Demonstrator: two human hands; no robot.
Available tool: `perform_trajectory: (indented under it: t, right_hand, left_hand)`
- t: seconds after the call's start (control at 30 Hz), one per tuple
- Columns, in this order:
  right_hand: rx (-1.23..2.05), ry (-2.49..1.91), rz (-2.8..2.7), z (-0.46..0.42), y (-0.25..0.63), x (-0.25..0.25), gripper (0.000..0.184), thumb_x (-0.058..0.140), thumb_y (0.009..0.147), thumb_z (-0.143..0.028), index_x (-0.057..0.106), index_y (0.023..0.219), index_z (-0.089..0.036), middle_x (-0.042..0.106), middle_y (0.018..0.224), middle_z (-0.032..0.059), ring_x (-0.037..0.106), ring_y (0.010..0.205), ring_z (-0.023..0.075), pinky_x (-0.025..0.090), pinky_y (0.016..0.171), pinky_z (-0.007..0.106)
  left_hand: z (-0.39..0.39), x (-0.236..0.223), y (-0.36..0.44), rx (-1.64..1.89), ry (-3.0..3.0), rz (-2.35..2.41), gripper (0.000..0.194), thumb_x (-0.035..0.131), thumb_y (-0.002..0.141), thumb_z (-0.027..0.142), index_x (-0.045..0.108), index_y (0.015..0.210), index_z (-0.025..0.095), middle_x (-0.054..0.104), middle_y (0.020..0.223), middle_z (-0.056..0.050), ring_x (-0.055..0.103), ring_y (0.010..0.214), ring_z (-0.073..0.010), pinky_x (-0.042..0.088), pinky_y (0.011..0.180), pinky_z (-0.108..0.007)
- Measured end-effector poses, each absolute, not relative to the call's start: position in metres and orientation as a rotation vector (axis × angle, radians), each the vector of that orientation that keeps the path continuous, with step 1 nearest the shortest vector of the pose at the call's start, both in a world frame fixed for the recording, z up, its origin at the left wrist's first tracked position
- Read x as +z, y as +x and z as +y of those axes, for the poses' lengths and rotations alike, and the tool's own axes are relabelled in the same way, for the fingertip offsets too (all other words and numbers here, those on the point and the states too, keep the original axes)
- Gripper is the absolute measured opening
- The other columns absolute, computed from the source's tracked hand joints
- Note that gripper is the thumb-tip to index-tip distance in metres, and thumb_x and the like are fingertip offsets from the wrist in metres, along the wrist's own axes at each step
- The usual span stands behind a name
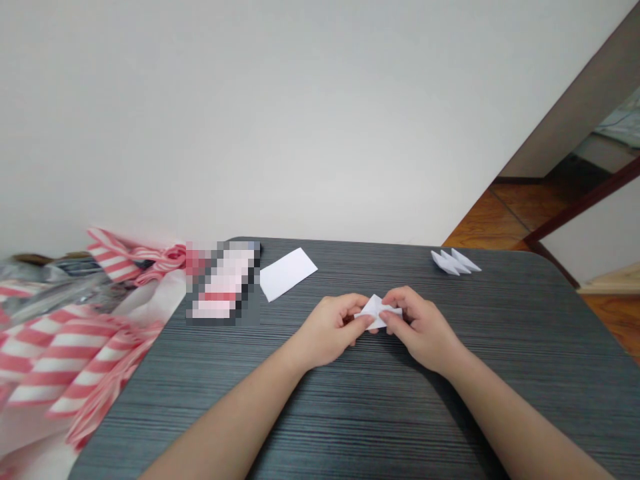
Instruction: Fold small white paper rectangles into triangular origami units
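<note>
I can't read any print from here: the pixelated block near the left of the bench is blurred too heavily for me to tell what it is. Just right of it lies a white paper rectangle, and near the far edge sit overlapping folded paper pieces. Red-and-white striped plastic bunches beside the bench and runs out of my frame on the left. The small folded paper is at the middle of the bench, pinched between the left hand and right hand. Their curled fingers hide much of its shape. Both forearms reach in from the bottom corners, angling toward each other.
</note>
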State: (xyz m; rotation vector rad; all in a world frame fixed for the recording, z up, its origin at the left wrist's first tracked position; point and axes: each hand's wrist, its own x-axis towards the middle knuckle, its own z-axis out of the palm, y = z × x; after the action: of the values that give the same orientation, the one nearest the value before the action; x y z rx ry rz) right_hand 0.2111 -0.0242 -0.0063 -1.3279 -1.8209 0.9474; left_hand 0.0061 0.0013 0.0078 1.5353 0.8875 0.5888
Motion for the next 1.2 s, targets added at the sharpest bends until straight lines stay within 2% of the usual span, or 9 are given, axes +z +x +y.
perform_trajectory:
  t: [0.17, 0.23, 0.33, 0.43, 0.7, 0.97, 1.2]
  right_hand:
    - [1.136, -1.219, -1.694, -0.023, 0.211, -0.012, 0.038, 0.056, 0.091, -0.024, 0.048, 0.128, -0.022, 0.064, 0.079, -0.0013, 0.060, 0.063, 0.0141, 0.046, 0.059, 0.026]
    - [1.155, -1.269, -1.712, -0.021, 0.212, -0.009, 0.032, 0.061, 0.089, -0.025, 0.056, 0.120, -0.021, 0.066, 0.078, -0.0007, 0.060, 0.061, 0.0136, 0.046, 0.058, 0.025]
    - [1.172, -1.385, -1.772, -0.020, 0.213, -0.002, 0.013, 0.062, 0.089, -0.030, 0.067, 0.090, -0.019, 0.065, 0.064, -0.0012, 0.058, 0.055, 0.0130, 0.044, 0.055, 0.024]
    - [1.239, -1.418, -1.750, -0.021, 0.211, 0.005, 0.022, 0.057, 0.092, -0.031, 0.066, 0.075, -0.018, 0.064, 0.056, -0.0018, 0.059, 0.050, 0.0119, 0.043, 0.054, 0.023]
    - [1.355, -1.385, -1.658, -0.022, 0.208, 0.005, 0.026, 0.056, 0.093, -0.030, 0.063, 0.073, -0.017, 0.067, 0.059, -0.0008, 0.060, 0.048, 0.0105, 0.043, 0.052, 0.021]
    - [1.382, -1.381, -1.649, -0.023, 0.208, 0.003, 0.011, 0.063, 0.087, -0.025, 0.068, 0.081, -0.017, 0.064, 0.056, -0.0035, 0.050, 0.044, 0.0084, 0.035, 0.045, 0.020]
    - [1.368, -1.322, -1.685, -0.022, 0.208, 0.009, 0.016, 0.059, 0.090, -0.022, 0.067, 0.078, -0.016, 0.069, 0.066, -0.0001, 0.062, 0.056, 0.0109, 0.045, 0.057, 0.021]
  left_hand:
    - [0.002, 0.009, 0.005, 0.586, 1.542, 0.884, 0.020, 0.054, 0.092, 0.029, 0.066, 0.096, 0.014, 0.070, 0.083, -0.003, 0.051, 0.053, -0.0079, 0.040, 0.051, -0.020]
    - [0.002, 0.008, 0.004, 0.588, 1.549, 0.884, 0.019, 0.054, 0.092, 0.029, 0.066, 0.096, 0.014, 0.069, 0.082, -0.003, 0.051, 0.053, -0.0079, 0.040, 0.052, -0.020]
    - [0.002, 0.006, 0.004, 0.584, 1.544, 0.882, 0.020, 0.054, 0.092, 0.030, 0.065, 0.096, 0.014, 0.068, 0.082, -0.003, 0.051, 0.054, -0.0083, 0.040, 0.052, -0.020]
    - [0.002, 0.006, 0.004, 0.585, 1.536, 0.883, 0.020, 0.054, 0.091, 0.031, 0.065, 0.096, 0.014, 0.068, 0.082, -0.003, 0.051, 0.054, -0.0084, 0.039, 0.051, -0.020]
    - [0.002, 0.003, 0.001, 0.573, 1.604, 0.890, 0.021, 0.053, 0.094, 0.031, 0.064, 0.094, 0.014, 0.067, 0.079, -0.003, 0.052, 0.055, -0.0088, 0.039, 0.052, -0.020]
    - [0.001, 0.005, 0.001, 0.573, 1.638, 0.893, 0.017, 0.055, 0.092, 0.028, 0.064, 0.096, 0.014, 0.057, 0.065, 0.003, 0.048, 0.054, -0.0083, 0.036, 0.051, -0.019]
    - [0.001, 0.001, 0.002, 0.562, 1.631, 0.879, 0.019, 0.055, 0.093, 0.032, 0.062, 0.099, 0.015, 0.063, 0.069, 0.002, 0.050, 0.055, -0.0084, 0.036, 0.052, -0.019]
